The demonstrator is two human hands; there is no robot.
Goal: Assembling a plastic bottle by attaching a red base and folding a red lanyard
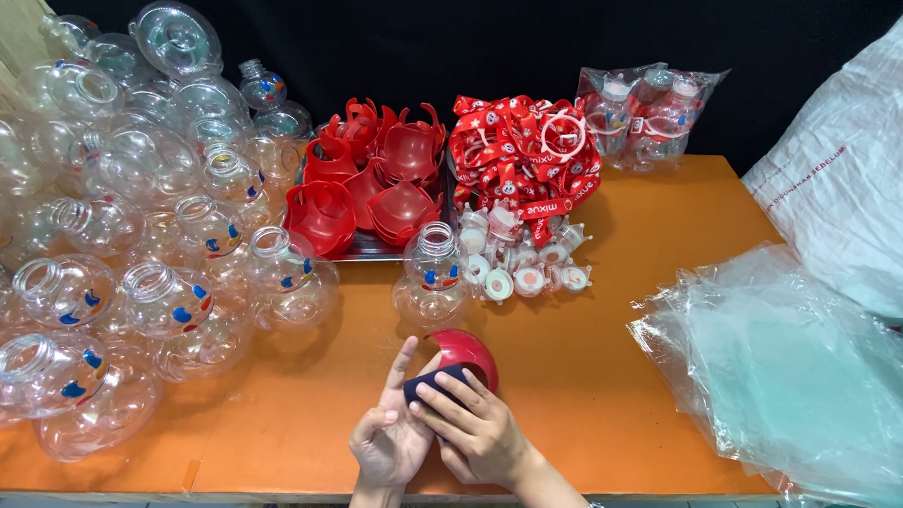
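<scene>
- Red cap (467,352), round and domed, sits low in the middle of the orange worktop (616,378), at about 6 o'clock from the tray of red parts.
- Right hand (478,433) lies over the cap's lower left side; its fingers press a dark blue piece (428,381) against the cap, so this grip is closed on that piece.
- Left hand (388,441) is just beside the right one, at its 9 o'clock, palm up and fingers spread, one finger pointing up toward 12 o'clock. It touches the blue piece and the right fingers; its grip looks open, holding nothing fully.
- One clear round bottle (430,275) with a small coloured face print stands at 12 o'clock from the cap, near but apart.
- A group of small white caps (520,267) lies at 1 o'clock from the cap, just beside that bottle.
- Behind these, a tray (366,249) carries stacked red handle parts (369,177); to its 3 o'clock is a heap of red printed straps (523,161).
- A big pile of clear bottles (101,236) fills the worktop from 9 to 11 o'clock.
- Clear plastic bags (806,372) lie at 3 o'clock, and a white sack (860,200) is at 2 o'clock.
- A packet of small bottles (647,112) lies at the far edge, perhaps wrapped in film; the view there is not clear.
</scene>
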